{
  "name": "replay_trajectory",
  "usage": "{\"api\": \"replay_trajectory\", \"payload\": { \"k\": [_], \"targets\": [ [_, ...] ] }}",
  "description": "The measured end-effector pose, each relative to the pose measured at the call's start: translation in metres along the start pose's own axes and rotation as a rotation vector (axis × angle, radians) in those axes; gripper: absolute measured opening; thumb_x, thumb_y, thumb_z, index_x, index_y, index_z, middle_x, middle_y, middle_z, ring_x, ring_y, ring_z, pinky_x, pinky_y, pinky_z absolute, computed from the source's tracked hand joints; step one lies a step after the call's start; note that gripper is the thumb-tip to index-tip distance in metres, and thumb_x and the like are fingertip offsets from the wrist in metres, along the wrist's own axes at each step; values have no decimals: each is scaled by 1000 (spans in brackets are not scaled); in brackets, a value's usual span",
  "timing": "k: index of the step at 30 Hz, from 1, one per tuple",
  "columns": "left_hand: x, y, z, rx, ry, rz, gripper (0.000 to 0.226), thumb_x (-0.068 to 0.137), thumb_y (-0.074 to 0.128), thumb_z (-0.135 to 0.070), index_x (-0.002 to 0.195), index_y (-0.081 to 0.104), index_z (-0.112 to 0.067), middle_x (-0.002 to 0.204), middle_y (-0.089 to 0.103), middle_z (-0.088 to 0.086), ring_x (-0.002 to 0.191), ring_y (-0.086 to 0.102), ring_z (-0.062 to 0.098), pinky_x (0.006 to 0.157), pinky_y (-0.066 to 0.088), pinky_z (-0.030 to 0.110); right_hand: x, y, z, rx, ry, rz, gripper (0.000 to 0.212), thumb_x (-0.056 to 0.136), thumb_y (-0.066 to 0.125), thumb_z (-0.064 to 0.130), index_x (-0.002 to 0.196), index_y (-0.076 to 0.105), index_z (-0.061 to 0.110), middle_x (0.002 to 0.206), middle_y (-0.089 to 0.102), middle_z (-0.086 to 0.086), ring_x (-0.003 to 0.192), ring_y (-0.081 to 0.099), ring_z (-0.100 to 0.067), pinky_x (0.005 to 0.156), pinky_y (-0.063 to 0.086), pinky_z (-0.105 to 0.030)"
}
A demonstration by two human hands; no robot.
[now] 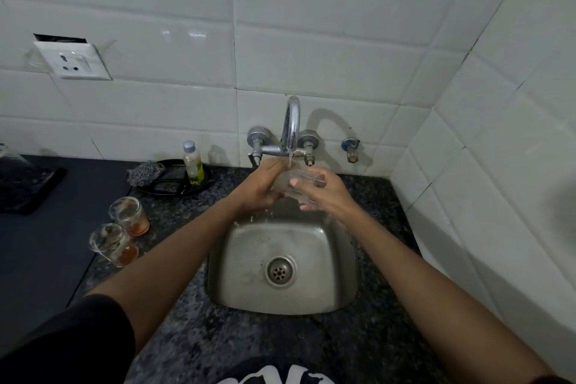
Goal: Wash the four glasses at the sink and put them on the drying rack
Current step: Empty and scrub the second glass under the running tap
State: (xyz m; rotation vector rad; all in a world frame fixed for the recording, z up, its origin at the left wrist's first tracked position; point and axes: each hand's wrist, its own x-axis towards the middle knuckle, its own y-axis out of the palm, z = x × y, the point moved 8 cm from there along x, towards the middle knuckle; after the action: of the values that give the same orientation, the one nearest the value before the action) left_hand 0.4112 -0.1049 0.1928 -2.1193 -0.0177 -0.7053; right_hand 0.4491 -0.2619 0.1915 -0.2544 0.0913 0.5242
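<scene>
A clear glass (300,186) lies on its side under the running tap (291,125), above the steel sink (339,296). My left hand (260,185) grips one end of it. My right hand (324,193) curls its fingers round the other end. Water falls from the spout onto the glass between both hands. Two more glasses stand on the counter left of the sink, a farther glass (129,217) and a nearer glass (112,245), both with orange-brown dregs at the bottom.
A black dish (174,187) behind the glasses holds a steel scrubber (146,172) and a small soap bottle (193,162). A dark mat (25,193) lies at far left. A wall socket (76,61) sits above. Tiled wall closes in on the right.
</scene>
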Motion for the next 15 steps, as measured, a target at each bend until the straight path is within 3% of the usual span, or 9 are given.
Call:
{"api": "replay_trajectory", "payload": {
  "k": [3,5,10,15],
  "targets": [
    [3,0,-3,-14,-13,6,60,83,80,-18,135,53,-5,132,58,11,121,46,10,105,40,24,-8,0,23,-323,-329,-47,61,78,90,27,132,61,23,125,65,-1,100,73,-14,79,65,-32],
    [6,-5,-3,-5,-2,18,60,84,81,-21,134,54,-4,130,59,12,118,51,16,101,44,29,-8,1,22,-386,-401,-26,65,76,91,29,133,62,26,128,63,1,107,70,-13,85,63,-30],
    [4,-7,0,46,1,21,59,86,79,-27,134,53,-5,130,59,13,118,55,25,98,45,31,3,1,0,21,32,45,68,83,87,37,140,54,20,132,62,-10,101,75,-27,78,66,-42],
    [3,-3,4,20,-5,42,64,85,80,-26,138,52,-5,128,59,11,117,55,23,99,45,31,-7,4,30,-407,-436,2,62,78,90,19,134,63,17,127,63,-3,107,68,-11,87,60,-23]
  ]
}}
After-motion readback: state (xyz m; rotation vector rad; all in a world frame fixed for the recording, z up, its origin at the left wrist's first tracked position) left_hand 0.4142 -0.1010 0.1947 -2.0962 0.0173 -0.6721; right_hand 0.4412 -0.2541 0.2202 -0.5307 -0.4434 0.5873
